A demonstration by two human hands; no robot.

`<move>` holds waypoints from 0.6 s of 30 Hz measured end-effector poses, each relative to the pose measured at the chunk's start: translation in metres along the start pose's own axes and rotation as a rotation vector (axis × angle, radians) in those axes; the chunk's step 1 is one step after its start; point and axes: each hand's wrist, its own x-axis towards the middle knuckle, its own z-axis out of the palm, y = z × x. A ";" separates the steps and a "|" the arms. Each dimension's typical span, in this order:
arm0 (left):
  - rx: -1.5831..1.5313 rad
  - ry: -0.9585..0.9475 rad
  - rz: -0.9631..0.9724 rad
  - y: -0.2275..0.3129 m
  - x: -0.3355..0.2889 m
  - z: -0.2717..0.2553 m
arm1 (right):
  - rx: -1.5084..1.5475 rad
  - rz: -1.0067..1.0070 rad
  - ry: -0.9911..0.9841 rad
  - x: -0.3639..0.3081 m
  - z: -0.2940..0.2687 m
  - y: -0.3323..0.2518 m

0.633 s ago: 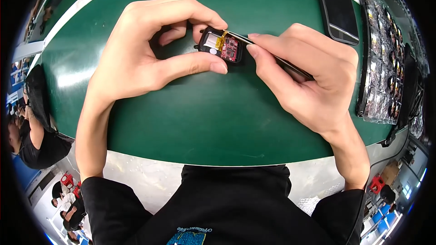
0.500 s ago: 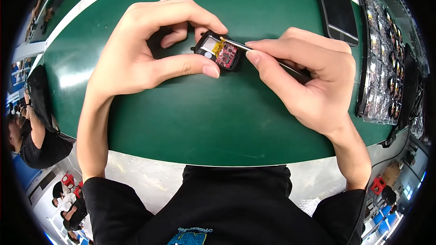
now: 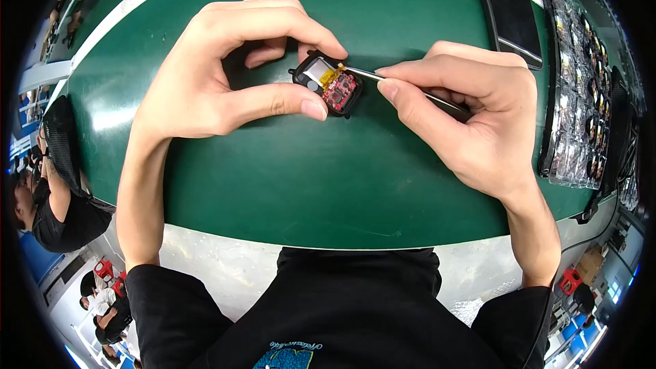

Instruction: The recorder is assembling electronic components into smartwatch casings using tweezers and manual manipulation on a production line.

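Between thumb and index finger, my left hand (image 3: pixel 225 72) grips a small black device casing (image 3: pixel 351 101) by its sides above the green table. Inside the casing sit a red circuit board (image 3: pixel 339 90), a silver battery-like block (image 3: pixel 318 69) and yellow tape (image 3: pixel 332 76). My right hand (image 3: pixel 478 106) is closed in a pen hold round a pair of thin metal tweezers (image 3: pixel 366 73). Their tip is at the casing's upper right edge, close to the end of the yellow tape. Whether the tips pinch anything is too small to tell.
On the green table (image 3: pixel 328 184), a black flat object (image 3: pixel 509 7) lies at the back right. Beside it stands a tray of clear plastic compartments (image 3: pixel 577 96) with several small parts. A person in black (image 3: pixel 58 208) sits at the left, next to a dark mesh chair back (image 3: pixel 60 140).
The casing has tilted and turned slightly clockwise in my left hand. The tweezers' tip has shifted a little right and down, from over the tape toward the casing's edge.
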 end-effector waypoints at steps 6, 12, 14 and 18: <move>0.008 -0.004 0.002 0.002 0.001 0.002 | 0.010 0.040 -0.020 0.000 -0.001 -0.001; 0.050 -0.022 0.015 0.007 0.002 0.004 | -0.002 0.017 -0.020 0.001 0.000 0.001; 0.112 0.006 0.093 0.007 0.002 0.005 | 0.007 0.015 -0.015 0.001 0.001 0.000; 0.133 -0.014 0.077 0.008 0.003 0.003 | 0.015 0.036 -0.002 0.000 0.000 0.000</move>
